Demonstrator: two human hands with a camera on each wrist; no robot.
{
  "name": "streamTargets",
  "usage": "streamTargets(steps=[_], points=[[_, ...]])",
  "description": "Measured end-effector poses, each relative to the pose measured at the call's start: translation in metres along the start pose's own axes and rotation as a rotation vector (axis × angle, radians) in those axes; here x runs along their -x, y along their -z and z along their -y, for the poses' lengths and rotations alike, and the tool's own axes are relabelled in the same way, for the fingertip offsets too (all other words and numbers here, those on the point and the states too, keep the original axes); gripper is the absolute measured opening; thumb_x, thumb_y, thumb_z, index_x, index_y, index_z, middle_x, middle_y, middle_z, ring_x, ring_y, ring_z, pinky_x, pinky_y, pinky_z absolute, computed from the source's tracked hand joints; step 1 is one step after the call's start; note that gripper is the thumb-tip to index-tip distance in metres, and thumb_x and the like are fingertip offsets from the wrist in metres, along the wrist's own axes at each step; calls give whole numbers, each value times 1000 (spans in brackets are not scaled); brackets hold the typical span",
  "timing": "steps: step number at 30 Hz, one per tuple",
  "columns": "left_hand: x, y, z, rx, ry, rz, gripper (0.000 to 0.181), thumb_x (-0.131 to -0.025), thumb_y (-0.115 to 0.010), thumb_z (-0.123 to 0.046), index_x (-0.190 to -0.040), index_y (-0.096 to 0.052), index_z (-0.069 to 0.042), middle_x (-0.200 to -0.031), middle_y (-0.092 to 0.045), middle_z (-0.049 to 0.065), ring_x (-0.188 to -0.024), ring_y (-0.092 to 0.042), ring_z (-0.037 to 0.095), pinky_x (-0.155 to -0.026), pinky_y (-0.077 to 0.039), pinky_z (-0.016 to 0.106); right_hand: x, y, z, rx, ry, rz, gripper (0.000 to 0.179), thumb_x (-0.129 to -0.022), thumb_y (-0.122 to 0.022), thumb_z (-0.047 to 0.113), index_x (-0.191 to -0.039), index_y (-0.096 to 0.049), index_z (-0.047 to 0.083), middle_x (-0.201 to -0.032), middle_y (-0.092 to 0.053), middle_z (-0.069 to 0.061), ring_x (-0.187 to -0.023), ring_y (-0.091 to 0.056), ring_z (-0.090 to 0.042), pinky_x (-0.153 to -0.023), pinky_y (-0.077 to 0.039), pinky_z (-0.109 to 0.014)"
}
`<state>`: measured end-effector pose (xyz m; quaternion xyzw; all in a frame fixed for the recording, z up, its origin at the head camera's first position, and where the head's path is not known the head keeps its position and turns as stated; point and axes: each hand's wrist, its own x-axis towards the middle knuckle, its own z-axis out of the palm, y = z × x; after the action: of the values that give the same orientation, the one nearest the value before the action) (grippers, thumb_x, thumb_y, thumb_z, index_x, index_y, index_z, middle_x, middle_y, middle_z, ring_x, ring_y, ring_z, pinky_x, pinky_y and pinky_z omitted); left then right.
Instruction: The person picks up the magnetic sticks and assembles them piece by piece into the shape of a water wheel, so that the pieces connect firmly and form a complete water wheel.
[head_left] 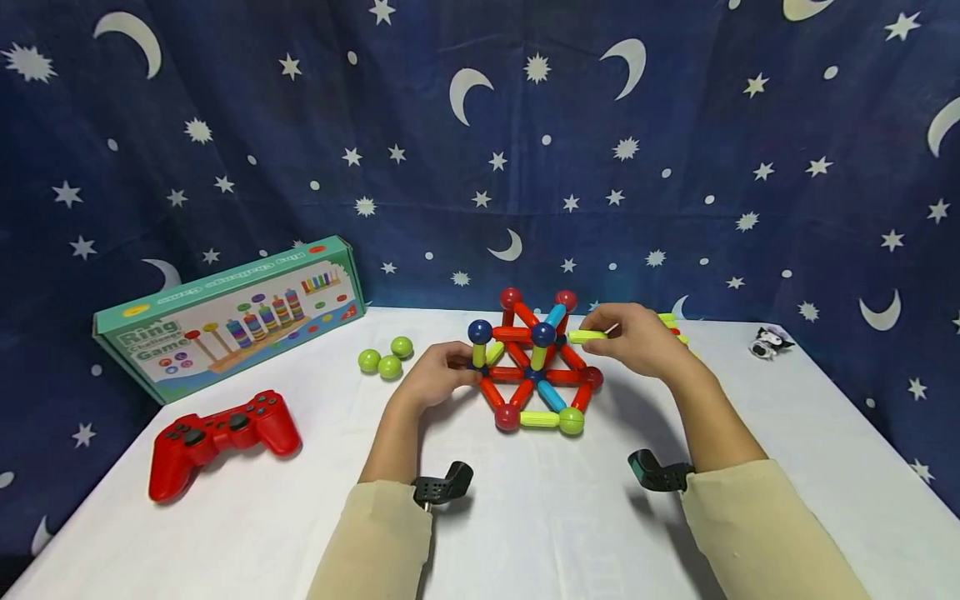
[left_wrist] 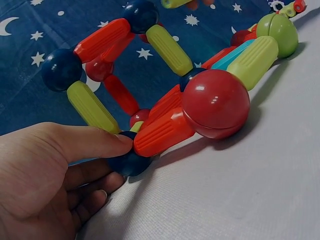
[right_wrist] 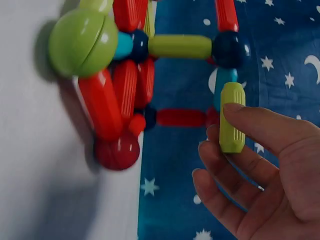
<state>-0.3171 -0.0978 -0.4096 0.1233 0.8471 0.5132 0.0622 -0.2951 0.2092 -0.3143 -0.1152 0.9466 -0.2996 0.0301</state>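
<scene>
While left hand [head_left: 437,377] grips low blue ball [left_wrist: 131,166], right hand [head_left: 634,335], raised, pinches yellow-green rod [right_wrist: 233,130]

Left fingers [left_wrist: 90,171] partly behind blue ball [left_wrist: 131,165]

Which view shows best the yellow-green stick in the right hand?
The right wrist view: the yellow-green stick appears large, both ends visible, though the right hand covers part. The head view shows it small, partly hidden; the left wrist view, only a piece at the top edge.

Glossy plast. balls [left_wrist: 215,102], ridged plast. rods [right_wrist: 233,122], matt cloth bkdrop [head_left: 420,192]
</scene>
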Motion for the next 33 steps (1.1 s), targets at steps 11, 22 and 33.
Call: streamTargets(steps=[11, 22, 33], points=[[-4, -5, -4, 5, 19, 7, 32, -86, -75, -7, -119, -73, -5, -111, -74, 11, -106, -66, 25, -104, -50, 45, 1, 8, -1, -17, 7, 17, 31, -95, -74, 21, -123, -71, 9, -123, -71, -18, -110, -66, -37, -86, -60, -45], [-1, -1, -5, 9, 19, -8, 32, -86, -73, -5, -118, -72, -4, -109, -74, 11, -102, -65, 24, -101, -51, 43, 48, 55, -89, 102, -167, 67, 37, -96, -71, 22, -125, -69, 1, -120, -69, -23, -107, -63, -38, -83, -60, -47], [0, -2, -2, 13, 25, -9, 31, -86, -73, -4, -117, -73, -4, -109, -74, 10, -100, -65, 23, -98, -53, 41, 68, 43, -124, 263, -239, 172, 25, -84, -79, 7, -107, -74, -2, -97, -71, -15, -85, -59, -27, -79, -57, -50]])
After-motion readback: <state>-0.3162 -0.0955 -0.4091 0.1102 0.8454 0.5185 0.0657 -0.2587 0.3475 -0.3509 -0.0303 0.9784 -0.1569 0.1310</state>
